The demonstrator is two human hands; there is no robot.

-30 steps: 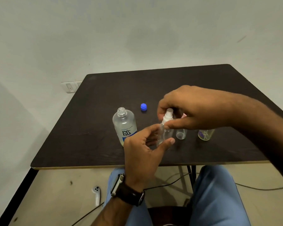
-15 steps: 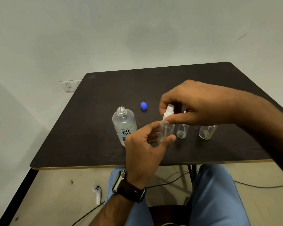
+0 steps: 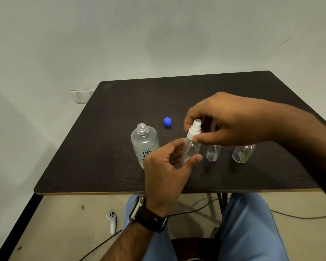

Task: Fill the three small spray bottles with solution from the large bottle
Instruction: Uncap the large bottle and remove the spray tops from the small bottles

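The left hand (image 3: 164,166) clasps the first spray bottle (image 3: 190,150); the right hand (image 3: 230,119) pinches its white pump (image 3: 194,129). Beyond the left hand, the large bottle (image 3: 144,142) stands uncapped. Filling seems barely begun.

Since a second ago the right hand (image 3: 231,119) has risen a little over the spray bottle (image 3: 191,149), so more of the white spray head (image 3: 194,129) shows below its fingers (thumb and forefinger now pinch the collar lower down). The left hand (image 3: 166,166) has shifted slightly right and farther in, its thumb tip against the bottle's near side.
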